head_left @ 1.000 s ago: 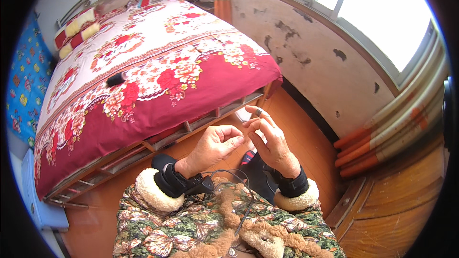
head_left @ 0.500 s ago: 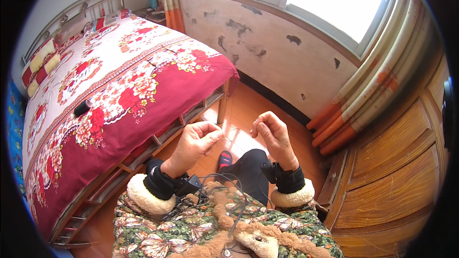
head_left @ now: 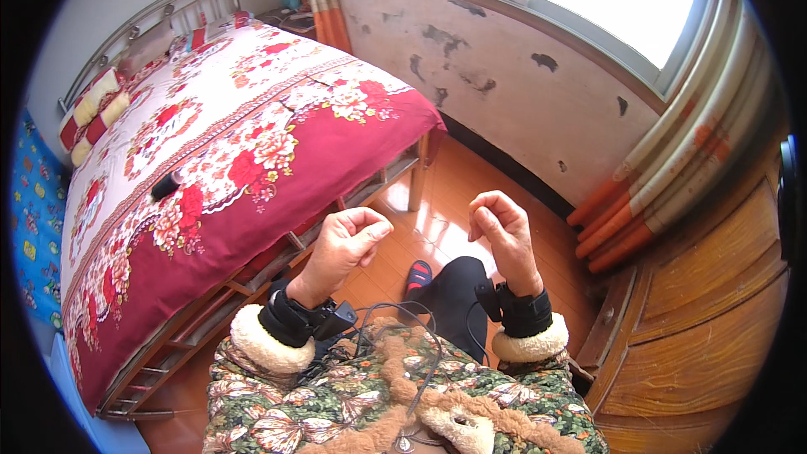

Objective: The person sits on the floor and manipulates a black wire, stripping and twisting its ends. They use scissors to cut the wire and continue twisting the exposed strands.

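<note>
Both hands are raised at chest height over the floor, apart from each other. My left hand [head_left: 334,250] is closed in a pinch, thumb pressed against the bent index finger. Opposite it, my right hand [head_left: 507,235] also pinches thumb and fingertips together, with the other fingers curled. Whatever either pinch holds is too fine to make out. A black spool-like cylinder [head_left: 166,186] lies on the floral bedspread [head_left: 336,151], left of my left hand. Black straps with small boxes circle both wrists, and thin black cables [head_left: 430,328] loop across my patterned jacket.
The bed's wooden frame [head_left: 239,287] runs along my left. At right stands a wooden cabinet [head_left: 698,328], beside long curtains [head_left: 672,181]. Ahead are a peeling wall [head_left: 504,101] and a window [head_left: 605,0]. My slippered foot [head_left: 419,275] rests on the orange tiled floor [head_left: 391,261].
My hands have spread slightly farther apart, both still pinched. A thin dark strand showed beside my left hand earlier; I cannot make it out now. The whole view has shifted a little.
</note>
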